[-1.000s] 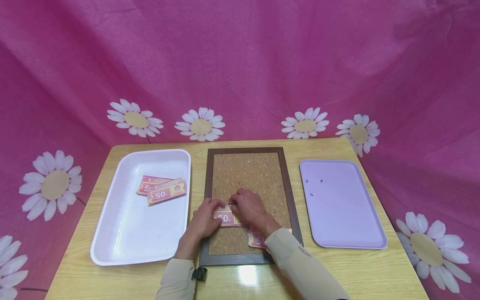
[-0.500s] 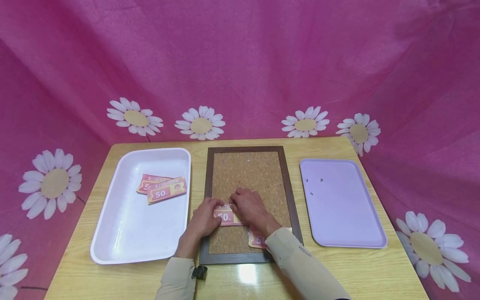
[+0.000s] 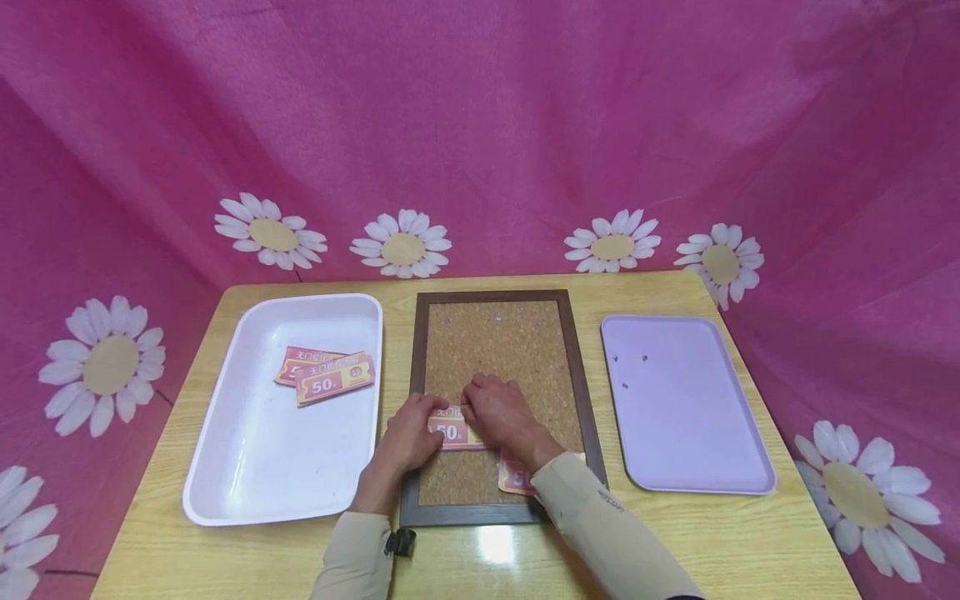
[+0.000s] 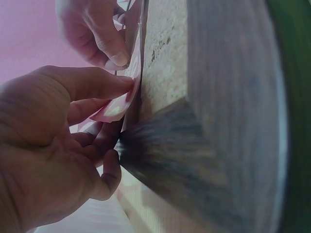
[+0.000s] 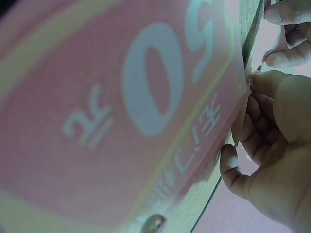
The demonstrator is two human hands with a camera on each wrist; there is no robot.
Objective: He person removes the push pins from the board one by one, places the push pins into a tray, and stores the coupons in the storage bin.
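Note:
My left hand (image 3: 411, 433) pinches the left end of a pink-and-yellow 50 coupon (image 3: 450, 432) lying on a framed corkboard (image 3: 502, 350). In the left wrist view its thumb lies on top of the coupon (image 4: 115, 109), a finger underneath. At the coupon's top edge, the curled fingers of my right hand (image 3: 501, 410) pinch what seems to be a small pushpin, mostly hidden by the fingertips. Partly under the right forearm lies another coupon (image 3: 515, 477), low on the board's right. A metallic pushpin (image 5: 154, 223) sits at that coupon's edge in the right wrist view.
On the left stands a deep white tray (image 3: 247, 467) with two overlapping coupons (image 3: 333, 379). A flat lilac tray (image 3: 693, 425) on the right bears several small pins (image 3: 626, 386). Small clear pins (image 3: 498, 317) show near the board's top. A pink flowered cloth (image 3: 480, 125) hangs behind the table.

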